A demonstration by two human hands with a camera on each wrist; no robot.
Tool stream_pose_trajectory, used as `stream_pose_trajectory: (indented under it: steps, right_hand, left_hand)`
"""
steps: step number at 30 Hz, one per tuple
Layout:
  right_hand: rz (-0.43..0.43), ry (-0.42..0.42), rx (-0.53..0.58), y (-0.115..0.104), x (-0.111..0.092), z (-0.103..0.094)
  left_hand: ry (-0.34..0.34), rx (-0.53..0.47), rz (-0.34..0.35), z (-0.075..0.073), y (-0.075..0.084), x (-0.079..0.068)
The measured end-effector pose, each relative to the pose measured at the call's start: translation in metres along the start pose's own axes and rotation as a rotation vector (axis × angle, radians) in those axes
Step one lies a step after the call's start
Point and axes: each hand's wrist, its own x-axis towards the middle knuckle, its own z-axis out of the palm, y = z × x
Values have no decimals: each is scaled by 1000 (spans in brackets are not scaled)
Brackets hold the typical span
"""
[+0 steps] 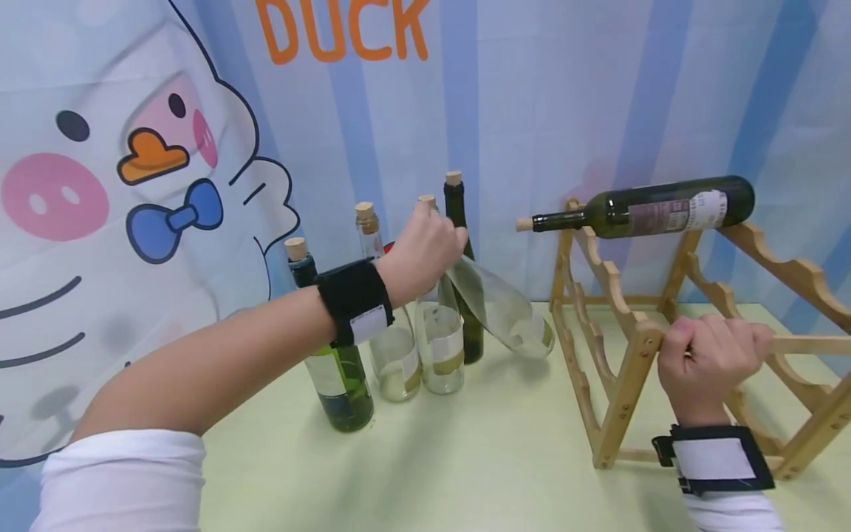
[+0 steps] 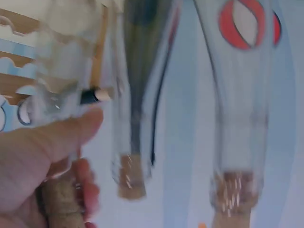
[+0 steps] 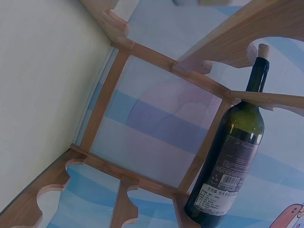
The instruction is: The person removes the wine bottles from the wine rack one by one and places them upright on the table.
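Observation:
My left hand [image 1: 425,251] grips the neck of a clear glass bottle [image 1: 508,307], which leans with its base down to the right. The left wrist view shows the thumb along this bottle's neck and its cork [image 2: 61,204] within the hand. Just behind and below that hand stand another clear bottle [image 1: 444,358] and a dark green bottle [image 1: 473,341], both upright. At the right, my right hand [image 1: 714,362] grips the front top rail of a wooden wine rack [image 1: 628,391]. A corked dark green wine bottle [image 1: 671,208] lies across the rack's top tier, its neck toward the left.
Left of the held bottle stand a green bottle [image 1: 346,399] with a label and a clear corked bottle [image 1: 397,366]. All are on a pale yellow table [image 1: 465,465]. Close behind hangs a striped blue cloth [image 1: 532,96] with a duck picture.

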Motion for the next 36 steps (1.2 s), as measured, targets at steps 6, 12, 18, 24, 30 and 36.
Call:
stream_pose_trajectory:
  steps: [6,12,18,24,30,36]
  right_hand:
    - [3,11,2,-9,6,0]
    - [-4,19,7,-6,4,3]
    - [-6,26,7,-1,-1,3]
    - [-9,25,-1,0,3,1]
    - [14,8,6,-2,4,0]
    - [13,1,3,-4,2,1]
  left_hand:
    - [180,145,-49,0,-16,33]
    - [320,256,149,12,-4,51]
    - [484,276,262,34,9,49]
    - [553,240,191,45,6,43]
    - [700,241,136,40,12,37]
    - [740,236,112,32,25,35]
